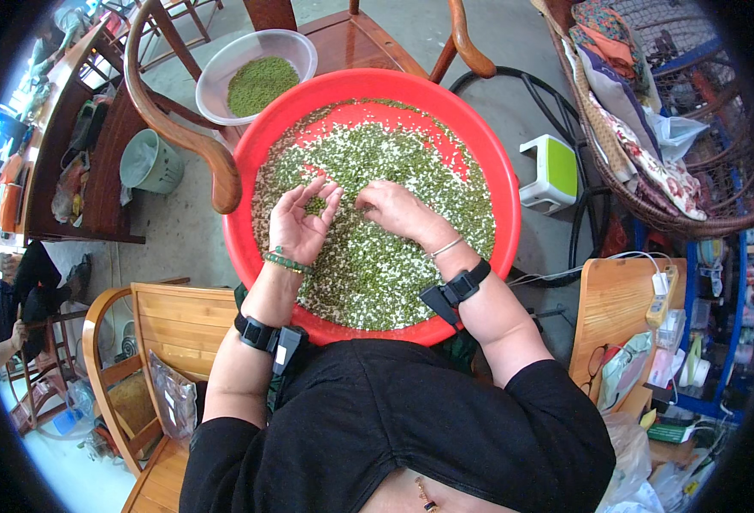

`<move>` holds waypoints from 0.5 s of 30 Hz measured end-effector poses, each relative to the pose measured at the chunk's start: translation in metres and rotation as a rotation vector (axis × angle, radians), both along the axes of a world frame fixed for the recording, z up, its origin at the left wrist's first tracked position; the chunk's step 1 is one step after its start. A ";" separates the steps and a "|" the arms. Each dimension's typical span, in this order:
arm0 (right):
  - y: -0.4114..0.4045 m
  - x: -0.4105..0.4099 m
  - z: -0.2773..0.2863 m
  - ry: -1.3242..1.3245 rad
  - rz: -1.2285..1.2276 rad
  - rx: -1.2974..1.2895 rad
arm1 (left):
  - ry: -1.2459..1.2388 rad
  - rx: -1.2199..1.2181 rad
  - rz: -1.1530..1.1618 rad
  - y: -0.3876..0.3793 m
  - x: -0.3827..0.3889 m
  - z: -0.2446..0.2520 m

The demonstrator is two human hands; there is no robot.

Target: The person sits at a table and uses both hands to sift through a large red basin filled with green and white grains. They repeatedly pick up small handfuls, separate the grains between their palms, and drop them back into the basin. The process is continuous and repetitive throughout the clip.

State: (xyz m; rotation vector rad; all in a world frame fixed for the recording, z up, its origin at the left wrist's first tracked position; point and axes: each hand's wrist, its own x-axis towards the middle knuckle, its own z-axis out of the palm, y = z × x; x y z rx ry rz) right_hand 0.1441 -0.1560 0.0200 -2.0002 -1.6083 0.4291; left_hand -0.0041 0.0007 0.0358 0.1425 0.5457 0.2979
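A large round red plastic basin lies before me, its bottom spread with mixed green and white seeds or beans. My left hand is palm up over the left part of the basin, with a small heap of green beans cupped in it. Close by on the right, my right hand is palm down with bent fingers, just above the mix; its fingertips are hidden, so I cannot tell what they hold. A translucent plastic bowl with green beans in it stands beyond the basin's upper left rim.
A wooden armchair stands behind the basin, its curved arm close on the left. A green bin is farther left. On the right are a small white and green stool, a wicker basket of cloths and a wooden chair.
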 end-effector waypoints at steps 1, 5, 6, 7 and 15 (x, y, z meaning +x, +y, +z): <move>0.000 0.000 0.000 0.006 0.000 0.004 | 0.008 0.007 0.000 0.000 0.000 0.000; -0.001 0.000 0.001 0.012 0.017 0.044 | 0.016 0.018 -0.001 -0.002 0.000 0.001; -0.001 0.000 0.002 0.012 0.018 0.045 | 0.016 0.018 0.000 -0.002 -0.001 0.001; -0.002 0.001 0.004 0.015 0.020 0.032 | 0.015 0.017 -0.006 -0.001 -0.001 0.000; -0.005 0.000 0.015 0.034 0.030 0.028 | 0.034 0.021 -0.011 -0.003 -0.001 0.002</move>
